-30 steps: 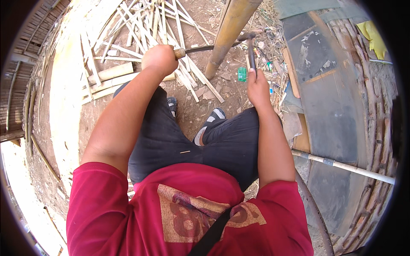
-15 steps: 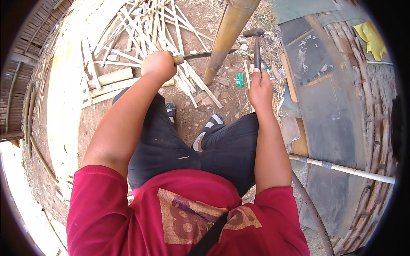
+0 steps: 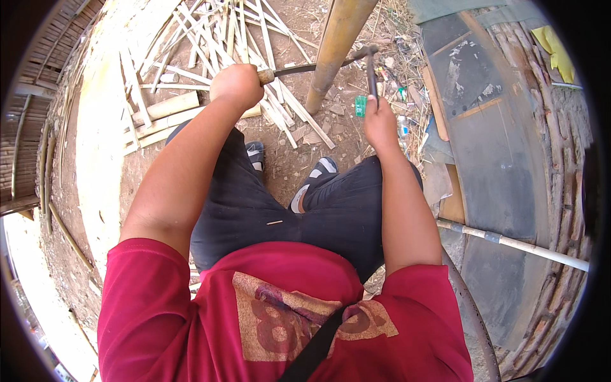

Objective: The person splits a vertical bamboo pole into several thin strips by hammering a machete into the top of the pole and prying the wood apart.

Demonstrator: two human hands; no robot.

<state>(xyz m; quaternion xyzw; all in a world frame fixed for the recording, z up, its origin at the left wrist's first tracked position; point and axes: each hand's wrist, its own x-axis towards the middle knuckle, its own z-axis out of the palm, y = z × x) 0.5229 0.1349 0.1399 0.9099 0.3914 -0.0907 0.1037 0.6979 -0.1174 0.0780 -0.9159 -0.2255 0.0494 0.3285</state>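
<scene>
My left hand [image 3: 237,88] is closed around the wooden handle of a long-bladed knife [image 3: 296,69]. The dark blade runs to the right across a thick, leaning yellow-brown bamboo pole [image 3: 338,44]. Its middle is hidden by the pole, and the tip sticks out on the right side. A narrow split shows along the upper pole. To the right of the pole, my right hand [image 3: 382,125] grips the dark handle of a hammer [image 3: 372,77]. The hammer's head is at the knife's protruding tip, seemingly touching it.
Many split bamboo strips [image 3: 219,38] lie heaped on the ground ahead and to the left. Wider bamboo pieces [image 3: 167,108] rest beside them. A green plastic piece [image 3: 360,106] lies near the pole's foot. Dark sheets [image 3: 493,153] and a white pole [image 3: 528,247] are at the right.
The hammer has come down and left, its head moving from apart from the blade to the knife's tip. My left hand on the knife has hardly moved.
</scene>
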